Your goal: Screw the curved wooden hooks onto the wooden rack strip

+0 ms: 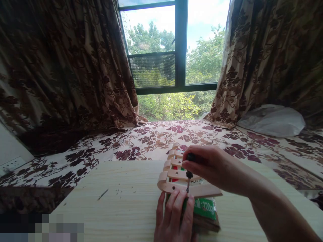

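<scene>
My right hand [202, 164] is closed round the dark handle of a screwdriver [188, 181]. The screwdriver points down, its tip at the near slat of a pale wooden slatted piece [164, 176]. This piece has curved ends on its left and dark holes or screw heads along the slats. My left hand [174, 213] holds its near edge, fingers bent over with the tips pressed on the wood; the thumb is mostly hidden. Under the wood lies a green and brown packet [204, 210] printed "220g", partly covered by my left hand. Red and green print shows between the slats.
A pale wood-grain tabletop [121, 188] carries a thin dark pointed object [103, 194] and several small bits [118, 192] on the left. Behind it spreads a flowered cloth [151, 137]. A white plastic bag [274, 120] sits at the right, near the curtains [232, 84] and window.
</scene>
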The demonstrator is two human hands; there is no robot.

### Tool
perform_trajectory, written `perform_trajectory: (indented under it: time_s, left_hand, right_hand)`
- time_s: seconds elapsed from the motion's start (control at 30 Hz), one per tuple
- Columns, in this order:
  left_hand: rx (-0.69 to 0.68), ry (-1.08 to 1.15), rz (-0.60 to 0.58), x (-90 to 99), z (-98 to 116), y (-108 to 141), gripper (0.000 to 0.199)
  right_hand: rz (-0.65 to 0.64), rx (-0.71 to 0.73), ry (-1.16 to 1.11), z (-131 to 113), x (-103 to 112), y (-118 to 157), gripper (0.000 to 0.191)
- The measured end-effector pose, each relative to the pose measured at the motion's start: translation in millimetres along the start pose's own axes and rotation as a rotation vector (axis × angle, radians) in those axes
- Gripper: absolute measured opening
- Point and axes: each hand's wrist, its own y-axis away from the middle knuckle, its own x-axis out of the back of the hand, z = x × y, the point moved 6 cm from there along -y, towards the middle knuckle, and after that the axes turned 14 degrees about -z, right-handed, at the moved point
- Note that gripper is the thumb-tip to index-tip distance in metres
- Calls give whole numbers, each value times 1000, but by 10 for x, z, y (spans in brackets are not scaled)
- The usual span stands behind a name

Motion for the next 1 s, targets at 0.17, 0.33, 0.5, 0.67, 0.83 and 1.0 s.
perform_trajectory:
  time_s: [0.17, 0.33, 0.5, 0.67, 0.83, 1.0]
  left_hand:
    - [14, -2, 23, -5, -8, 5, 44]
    - [1, -15, 16, 0, -6, 1, 44]
    - [3, -11, 16, 4, -5, 0, 44]
    - [26, 6, 49, 5, -2, -5, 43]
    - [36, 16, 70, 23, 6, -21, 42]
    - [28, 7, 36, 23, 2, -23, 42]
  right_hand:
    - [114, -55, 36, 118, 41, -74, 27]
    - [50, -48, 51, -31, 26, -26, 17]
    - [-10, -3, 32, -74, -33, -10, 22]
    - [83, -57, 72, 65, 12, -52, 30]
    - [0, -21, 67, -37, 19, 9, 15]
    - [-21, -7, 52, -78, -14, 5, 19]
